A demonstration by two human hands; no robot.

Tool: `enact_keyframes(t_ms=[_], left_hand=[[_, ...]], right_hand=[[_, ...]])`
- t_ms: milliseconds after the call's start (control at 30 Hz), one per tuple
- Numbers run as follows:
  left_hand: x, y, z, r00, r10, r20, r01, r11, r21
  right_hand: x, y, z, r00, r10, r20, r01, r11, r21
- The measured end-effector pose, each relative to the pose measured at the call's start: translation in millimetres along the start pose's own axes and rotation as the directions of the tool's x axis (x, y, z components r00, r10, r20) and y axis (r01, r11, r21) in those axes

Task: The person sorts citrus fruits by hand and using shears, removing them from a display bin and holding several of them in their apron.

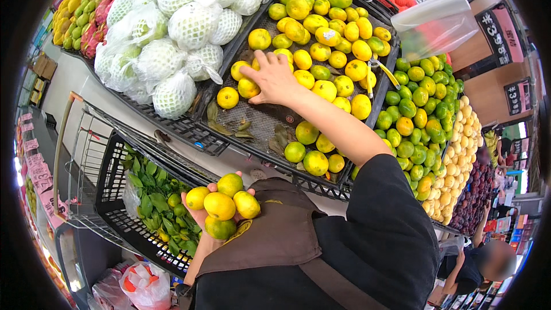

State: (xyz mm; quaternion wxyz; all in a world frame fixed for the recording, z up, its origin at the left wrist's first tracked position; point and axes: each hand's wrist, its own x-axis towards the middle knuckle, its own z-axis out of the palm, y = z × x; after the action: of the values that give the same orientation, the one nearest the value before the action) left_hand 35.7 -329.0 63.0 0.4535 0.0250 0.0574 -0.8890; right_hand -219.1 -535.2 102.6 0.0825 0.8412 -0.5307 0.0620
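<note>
My left hand (201,215) is palm up near my waist, with several yellow-green mandarins (219,206) heaped in it. My right hand (273,78) reaches into a black crate of mandarins (320,54), fingers spread over fruit at its left side. The fingertips touch or hover just over yellow mandarins; whether they grip one is hard to tell. Dry leaves (282,135) lie on the mesh floor of the crate. Yellow-handled clippers (382,71) rest on the fruit at the crate's right side.
Netted, bagged pomelos (193,23) are piled left of the crate, green mandarins (415,112) to its right. Below left, a metal shopping cart (82,155) holds a black basket (107,181) with leafy mandarins. A plastic bag (434,26) hangs at upper right. Another person (462,262) stands at lower right.
</note>
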Motion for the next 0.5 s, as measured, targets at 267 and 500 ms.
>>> enact_keyframes(t_ms=[267,500], left_hand=[[1.7,2.0,1.7,1.0,0.025,0.017,-0.025,0.999,0.024],[5.1,3.7,3.5,0.998,-0.019,0.055,0.023,0.997,-0.073]], right_hand=[[-3.4,21.3,-10.9,0.959,-0.277,0.058,0.28,0.959,-0.041],[14.2,42.9,-5.9,0.886,-0.464,-0.024,0.464,0.885,0.024]])
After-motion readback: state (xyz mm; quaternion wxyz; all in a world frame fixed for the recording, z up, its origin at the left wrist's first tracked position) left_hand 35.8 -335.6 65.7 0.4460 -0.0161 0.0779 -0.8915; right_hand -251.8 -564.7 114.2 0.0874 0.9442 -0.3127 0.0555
